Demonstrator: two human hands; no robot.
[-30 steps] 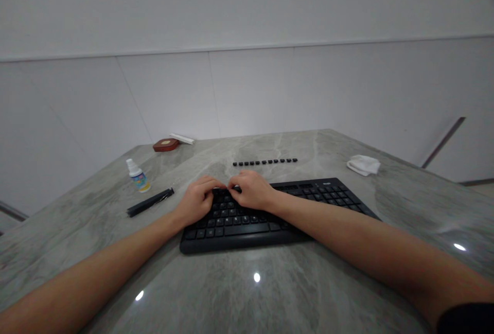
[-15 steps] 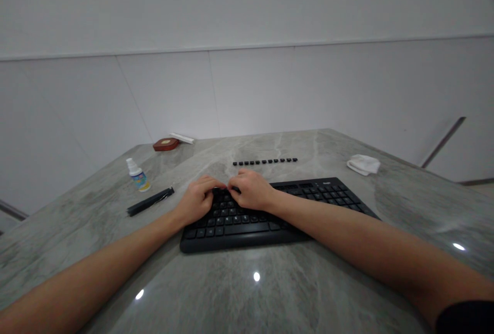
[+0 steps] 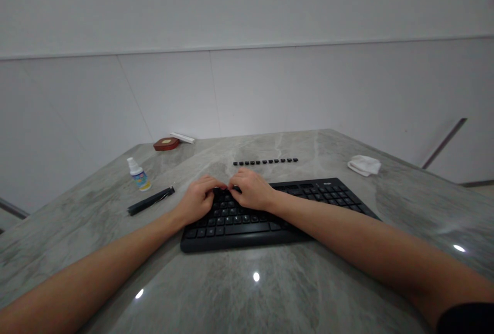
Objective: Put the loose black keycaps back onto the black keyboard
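Observation:
A black keyboard (image 3: 247, 229) lies on the marbled table in front of me, turned slightly. Over its upper left part are my left hand (image 3: 197, 197) and my right hand (image 3: 250, 190), their fingertips nearly meeting at the top row of keys. Both hands are closed, with bent fingers and thumbs drawn in; whatever sits at their tips is too small to make out. The right wrist and forearm cover the middle and lower right of the keyboard. Beyond the hands, several small black keycaps (image 3: 264, 162) stand in a straight row.
Left of the keyboard are a black brush-like tool (image 3: 150, 201) and a white spray bottle (image 3: 139, 175) with a blue and yellow label. A brown case (image 3: 166, 144) and a white strip (image 3: 182, 138) lie near the wall. On the right is a folded white cloth (image 3: 364, 165).

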